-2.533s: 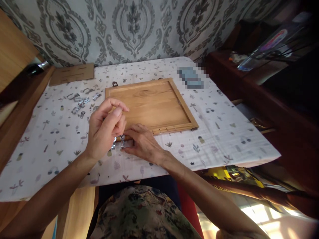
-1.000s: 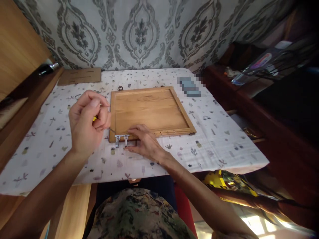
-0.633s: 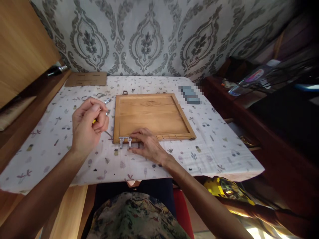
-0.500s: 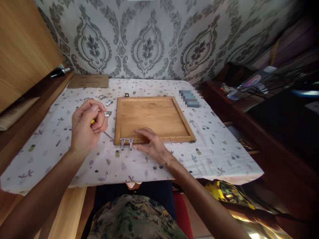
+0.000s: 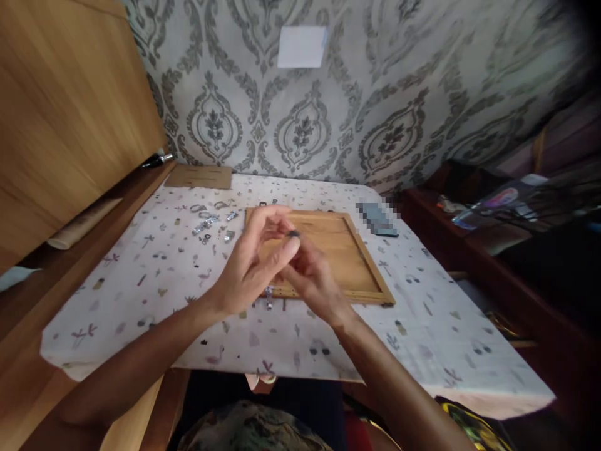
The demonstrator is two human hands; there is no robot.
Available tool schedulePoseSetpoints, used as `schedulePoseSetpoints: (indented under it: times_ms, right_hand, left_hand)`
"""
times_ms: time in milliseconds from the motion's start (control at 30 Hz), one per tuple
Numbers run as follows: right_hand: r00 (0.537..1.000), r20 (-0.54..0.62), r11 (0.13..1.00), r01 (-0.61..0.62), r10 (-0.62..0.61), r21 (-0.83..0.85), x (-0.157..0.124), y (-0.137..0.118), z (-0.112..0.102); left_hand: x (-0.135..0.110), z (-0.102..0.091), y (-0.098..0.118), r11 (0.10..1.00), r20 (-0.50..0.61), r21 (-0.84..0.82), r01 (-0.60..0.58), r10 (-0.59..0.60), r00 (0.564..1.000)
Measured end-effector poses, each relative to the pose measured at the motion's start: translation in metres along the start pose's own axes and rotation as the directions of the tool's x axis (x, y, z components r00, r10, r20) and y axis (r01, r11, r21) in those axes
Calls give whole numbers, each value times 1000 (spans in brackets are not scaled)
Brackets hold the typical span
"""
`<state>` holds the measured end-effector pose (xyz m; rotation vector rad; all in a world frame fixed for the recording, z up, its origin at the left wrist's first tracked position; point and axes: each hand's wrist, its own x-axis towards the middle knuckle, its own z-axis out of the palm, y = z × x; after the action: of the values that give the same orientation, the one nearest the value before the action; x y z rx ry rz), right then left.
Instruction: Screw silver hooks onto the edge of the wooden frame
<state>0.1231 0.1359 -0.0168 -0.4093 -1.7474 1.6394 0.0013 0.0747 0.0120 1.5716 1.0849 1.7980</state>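
Note:
Over the near edge of the framed wooden panel (image 5: 359, 263), my left hand (image 5: 256, 266) and my right hand (image 5: 317, 285) meet, fingers curled together. A small dark piece (image 5: 293, 233) shows between the fingertips; I cannot make out what it is, and the rest is covered by the hands. Just below them, a metal clip-like fitting (image 5: 269, 298) sticks out from the panel's near rail. Left of the panel lie several small metal fittings (image 5: 206, 223) in a loose group, with one more metal fitting (image 5: 229, 236) nearer my left hand. The screwdriver is not visible.
A flat brown cardboard piece (image 5: 200, 176) lies at the back left of the patterned tablecloth (image 5: 154, 300). At the back right is a blurred-out phone-like object (image 5: 378, 219). Dark furniture with a clear plastic bottle (image 5: 500, 200) borders the right side; a wooden cabinet (image 5: 75, 113) stands left.
My left hand has moved right to meet my right hand, which has lifted from the panel's near rail. The screwdriver seen in my left hand is now hidden. The view has tilted up and shifted left.

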Motion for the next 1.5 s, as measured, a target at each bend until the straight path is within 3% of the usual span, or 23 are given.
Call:
schedulePoseSetpoints:
  times_ms: [100, 233, 300, 400, 567, 733, 933, 1100, 1233, 1500]
  right_hand:
    - [990, -137, 998, 16, -24, -62, 0, 4, -22]
    - [939, -344, 997, 30, -3, 74, 0, 15, -49]
    - [930, -357, 971, -2, 89, 238, 1, 27, -57]
    - [917, -346, 926, -59, 197, 372, 3, 50, -62]
    - [905, -297, 860, -127, 304, 495, 4, 76, -66]
    - [899, -249, 792, -155, 361, 591, 2, 78, -72]
    - [895, -214, 738, -167, 392, 654, 1, 76, -73]
    - [897, -200, 717, -165, 395, 677, 0, 75, -72]
    - [899, -195, 713, -162, 392, 683, -1, 74, -73]
    - [905, -189, 719, -161, 380, 676, -1, 76, -74]
  left_hand:
    - [2, -30, -12, 988, -33, 153, -15, 20, 999]
    - [10, -93, -50, 866, -211, 412, 283, -212, 954]
    - [9, -118, -71, 821, -244, 443, 359, -275, 930]
    - [-1, -135, -91, 756, -249, 519, 400, -314, 916]
    - [-10, -137, -99, 676, -198, 630, 381, -335, 921]
    - [-10, -130, -93, 647, -127, 686, 333, -344, 930]
    - [-41, -93, -64, 705, 131, 681, 198, -384, 914]
    - [-68, -80, -64, 693, 350, 718, -70, -272, 897]
    - [-77, -82, -72, 649, 394, 747, -142, -261, 881]
    - [-79, -83, -70, 669, 428, 720, -183, -222, 876]
